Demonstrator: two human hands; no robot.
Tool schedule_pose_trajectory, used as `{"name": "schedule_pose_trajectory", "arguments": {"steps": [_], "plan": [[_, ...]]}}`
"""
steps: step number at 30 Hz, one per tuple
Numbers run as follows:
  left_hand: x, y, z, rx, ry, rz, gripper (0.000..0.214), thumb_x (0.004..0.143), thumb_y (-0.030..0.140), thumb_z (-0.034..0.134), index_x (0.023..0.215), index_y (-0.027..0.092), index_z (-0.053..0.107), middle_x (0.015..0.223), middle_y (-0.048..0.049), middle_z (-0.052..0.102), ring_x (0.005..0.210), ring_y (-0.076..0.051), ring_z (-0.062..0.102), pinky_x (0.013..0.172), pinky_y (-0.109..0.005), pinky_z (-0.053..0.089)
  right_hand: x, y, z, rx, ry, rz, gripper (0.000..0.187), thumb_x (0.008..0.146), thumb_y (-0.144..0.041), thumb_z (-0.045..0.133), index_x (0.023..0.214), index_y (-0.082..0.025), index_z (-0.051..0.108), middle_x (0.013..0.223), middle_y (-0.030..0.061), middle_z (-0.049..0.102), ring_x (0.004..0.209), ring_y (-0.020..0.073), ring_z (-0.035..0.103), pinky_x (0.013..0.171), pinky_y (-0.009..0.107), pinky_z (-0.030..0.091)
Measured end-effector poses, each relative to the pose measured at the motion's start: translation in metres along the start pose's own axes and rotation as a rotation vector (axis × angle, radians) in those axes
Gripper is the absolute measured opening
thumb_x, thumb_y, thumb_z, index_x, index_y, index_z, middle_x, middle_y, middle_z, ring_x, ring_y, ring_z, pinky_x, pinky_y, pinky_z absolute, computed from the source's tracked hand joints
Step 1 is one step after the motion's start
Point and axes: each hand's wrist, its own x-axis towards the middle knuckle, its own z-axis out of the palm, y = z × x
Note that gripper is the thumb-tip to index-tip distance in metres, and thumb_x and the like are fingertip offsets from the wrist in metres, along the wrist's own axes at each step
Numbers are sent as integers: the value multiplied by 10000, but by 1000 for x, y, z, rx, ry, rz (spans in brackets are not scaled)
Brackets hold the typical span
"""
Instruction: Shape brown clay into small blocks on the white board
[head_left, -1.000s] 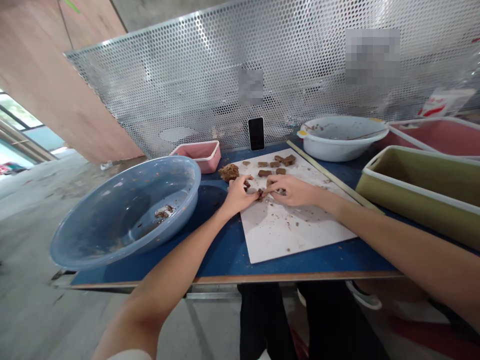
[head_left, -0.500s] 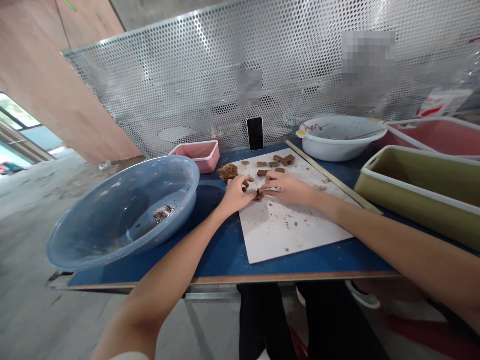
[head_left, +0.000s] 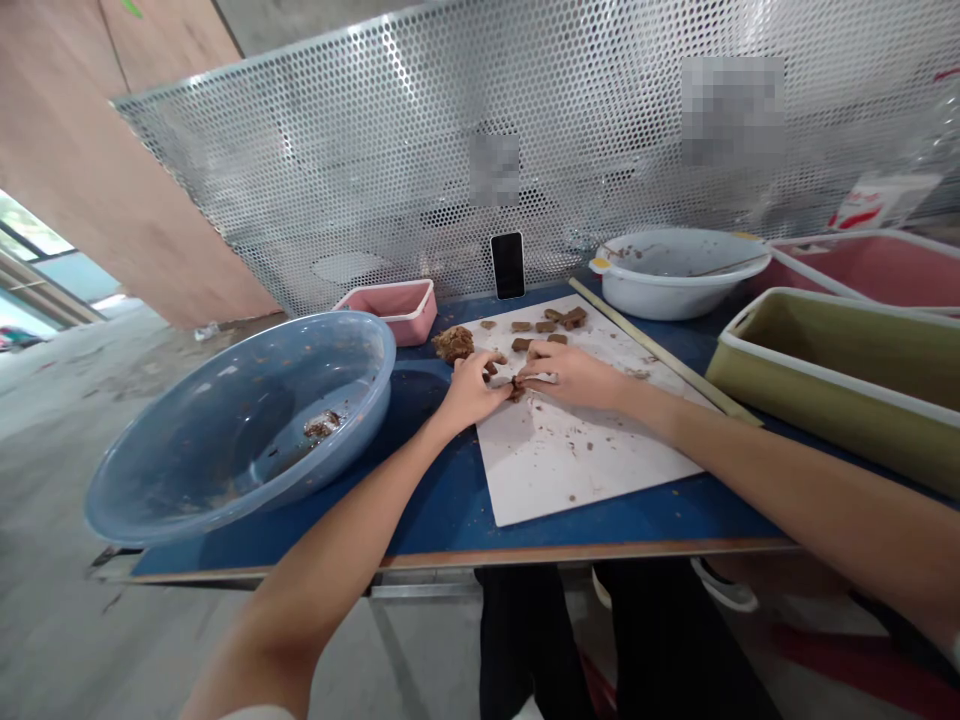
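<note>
My left hand and my right hand meet over a white board. Both have curled fingers, closed from either side on a small brown clay-like piece that they mostly hide. Another bit of brown material shows among the fingers of my left hand. Just beyond that hand lies a rough, crumbly brown lump. Farther back on the board are several small brown blocks, some heaped at the far corner. Brown crumbs are scattered over the board's near half.
A large blue basin with brown residue stands left. Behind it is a small pink tub. A phone leans against the perforated metal sheet. A wooden strip, white basin and green planter stand right.
Both hands stay at the same place on the board. The fingers of my right hand have shifted slightly at the brown piece. The view has moved a little.
</note>
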Motion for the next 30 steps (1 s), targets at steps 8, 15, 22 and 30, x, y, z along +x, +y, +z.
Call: {"name": "schedule_pose_trajectory", "arguments": {"steps": [8, 15, 22, 30], "plan": [[-2, 6, 0, 5, 10, -34, 334, 811, 245, 846, 1122, 214, 731, 1104, -65, 763, 1017, -262, 681, 986, -423, 514, -4, -4, -15, -240, -90, -142, 263, 951, -126, 556, 1030, -217, 790, 1028, 108, 623, 907, 253, 559, 877, 422, 491], [0, 5, 4, 14, 6, -7, 344, 803, 232, 841, 1127, 222, 725, 1094, -55, 765, 1016, -256, 696, 1006, -426, 504, -3, -4, -13, -325, -137, -181, 238, 989, -167, 563, 1032, -223, 790, 1032, 123, 637, 887, 270, 524, 866, 448, 460], [1, 2, 6, 24, 3, -14, 371, 813, 268, 842, 1161, 203, 730, 1073, -62, 761, 1012, -253, 686, 1022, -433, 492, -2, -6, -13, -362, -157, -204, 215, 1005, -170, 557, 1001, -202, 770, 1052, 132, 638, 896, 272, 542, 857, 449, 463], [0, 5, 1, -1, 18, -56, 356, 787, 233, 841, 1130, 228, 747, 1107, -62, 759, 1021, -269, 680, 991, -432, 522, -3, -7, -13, -270, -88, -121, 217, 969, -142, 557, 984, -229, 756, 1090, 124, 644, 958, 277, 584, 919, 466, 508]]}}
